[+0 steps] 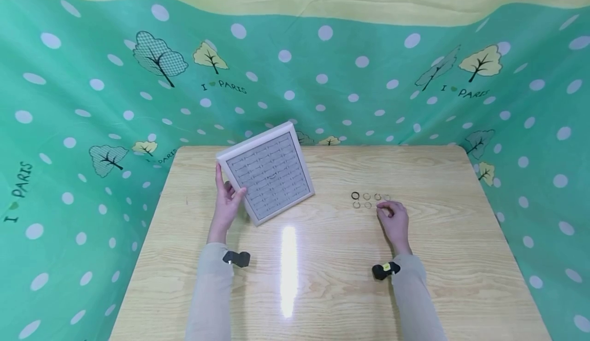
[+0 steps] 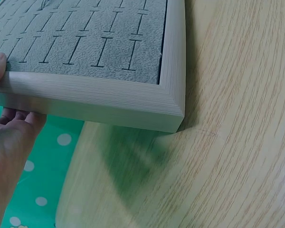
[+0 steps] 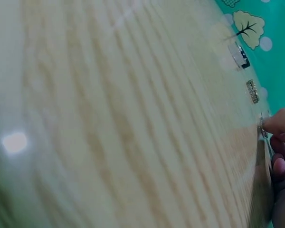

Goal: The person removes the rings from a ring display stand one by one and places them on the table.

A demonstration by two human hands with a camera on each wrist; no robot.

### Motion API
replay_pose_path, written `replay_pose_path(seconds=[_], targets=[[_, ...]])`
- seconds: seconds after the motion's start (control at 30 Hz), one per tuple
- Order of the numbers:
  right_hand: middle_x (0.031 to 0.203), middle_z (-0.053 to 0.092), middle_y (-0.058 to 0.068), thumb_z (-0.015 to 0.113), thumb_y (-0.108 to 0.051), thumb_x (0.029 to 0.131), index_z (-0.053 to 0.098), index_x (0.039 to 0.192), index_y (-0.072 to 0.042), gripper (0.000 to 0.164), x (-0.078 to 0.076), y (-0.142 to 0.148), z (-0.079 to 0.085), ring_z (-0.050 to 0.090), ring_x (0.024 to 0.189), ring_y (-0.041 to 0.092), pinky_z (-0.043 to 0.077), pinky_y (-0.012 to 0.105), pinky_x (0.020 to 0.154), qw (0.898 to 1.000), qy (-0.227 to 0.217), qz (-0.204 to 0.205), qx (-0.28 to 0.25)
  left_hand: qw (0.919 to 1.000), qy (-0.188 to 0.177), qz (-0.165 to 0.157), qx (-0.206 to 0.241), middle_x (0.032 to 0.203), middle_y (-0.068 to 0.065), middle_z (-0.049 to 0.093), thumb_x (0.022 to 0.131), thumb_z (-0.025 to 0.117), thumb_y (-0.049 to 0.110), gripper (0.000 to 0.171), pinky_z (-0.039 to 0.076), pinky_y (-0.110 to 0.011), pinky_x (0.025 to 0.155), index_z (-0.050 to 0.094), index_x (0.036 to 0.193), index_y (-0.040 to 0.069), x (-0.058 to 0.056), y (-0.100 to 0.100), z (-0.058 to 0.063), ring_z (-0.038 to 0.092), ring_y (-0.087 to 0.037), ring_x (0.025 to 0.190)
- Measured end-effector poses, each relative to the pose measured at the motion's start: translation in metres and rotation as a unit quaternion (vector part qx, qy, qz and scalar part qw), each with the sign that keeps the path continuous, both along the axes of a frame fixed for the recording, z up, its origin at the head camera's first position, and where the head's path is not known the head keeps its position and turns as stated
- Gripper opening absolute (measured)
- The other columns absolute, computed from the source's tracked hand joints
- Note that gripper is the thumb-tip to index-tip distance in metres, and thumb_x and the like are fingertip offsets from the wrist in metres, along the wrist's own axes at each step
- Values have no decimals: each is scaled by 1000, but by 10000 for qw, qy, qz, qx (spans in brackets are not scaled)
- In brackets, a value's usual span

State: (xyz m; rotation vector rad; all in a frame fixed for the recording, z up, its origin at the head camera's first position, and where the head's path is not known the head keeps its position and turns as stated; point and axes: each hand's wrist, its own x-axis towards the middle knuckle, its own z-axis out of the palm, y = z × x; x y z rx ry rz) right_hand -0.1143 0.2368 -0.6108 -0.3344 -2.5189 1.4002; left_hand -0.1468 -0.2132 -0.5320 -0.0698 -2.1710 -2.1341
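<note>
My left hand (image 1: 227,210) grips the left edge of a ring display tray (image 1: 304,162), thumb on its pale frame and fingers beneath. The tray is tilted up off the table. Grey slotted padding (image 2: 85,38) fills it, and one ring (image 1: 273,176) sits near its middle. On the right, my right hand (image 1: 395,223) pinches a ring (image 3: 262,126) between thumb and index finger, down at the tabletop. Beside those fingertips several rings stand in two short rows, among them a dark ring (image 1: 355,195) and a thin ring (image 1: 367,205).
The pale wooden table (image 1: 341,279) carries a bright light reflection (image 1: 289,269) in front of the tray. Green dotted cloth (image 1: 322,90) hangs behind the table and along both sides. Each wrist wears a small black camera (image 1: 237,258).
</note>
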Motion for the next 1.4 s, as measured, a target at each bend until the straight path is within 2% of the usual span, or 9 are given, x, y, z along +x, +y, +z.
replay_pose_path(seconds=[0.17, 0.47, 0.73, 0.9, 1.13, 1.4], targets=[[107, 58, 16, 68, 2, 85, 69, 98, 5, 13, 3, -1, 4, 47, 84, 13, 38, 11, 64, 9993, 108, -190, -292, 10000, 43, -5, -3, 135, -21, 46, 95, 56, 1, 96, 50, -32, 96, -6, 151, 49, 0, 0, 0, 53, -24, 116], [107, 57, 15, 68, 0, 86, 68, 100, 6, 16, 5, -5, 11, 49, 89, 14, 39, 13, 67, 9977, 69, -179, -655, 10000, 54, -49, -2, 135, -20, 47, 94, 57, 1, 97, 50, -31, 95, -5, 150, 50, 0, -1, -1, 53, -25, 116], [107, 58, 15, 69, 2, 82, 68, 98, 5, 16, 4, -16, 19, 51, 88, 14, 43, 12, 68, 9956, 225, -64, -913, 10000, 35, -42, -53, 135, -21, 46, 95, 57, 3, 96, 50, -31, 96, -7, 150, 49, 1, -1, -2, 53, -24, 116], [109, 59, 14, 68, 0, 85, 69, 100, 3, 16, 3, -27, 24, 52, 92, 14, 43, 14, 72, 9951, 165, 60, -968, 10000, 56, -40, -16, 135, -20, 47, 95, 56, 0, 97, 50, -29, 95, -7, 151, 47, 0, -1, -3, 53, -22, 115], [108, 59, 16, 68, 2, 84, 68, 100, 5, 16, 0, -46, 27, 52, 93, 16, 45, 15, 73, 9922, 150, 273, -1208, 9998, -174, -38, 72, 136, -19, 45, 95, 55, 0, 98, 49, -28, 96, -9, 151, 47, -1, -2, -1, 52, -21, 116], [108, 60, 13, 69, 1, 84, 70, 95, 1, 11, -11, -75, 29, 54, 95, 20, 47, 17, 72, 9887, 282, 832, -1218, 9999, -137, -28, 75, 136, -20, 46, 94, 57, 1, 98, 49, -32, 97, -7, 151, 49, -1, -1, -1, 52, -25, 118]])
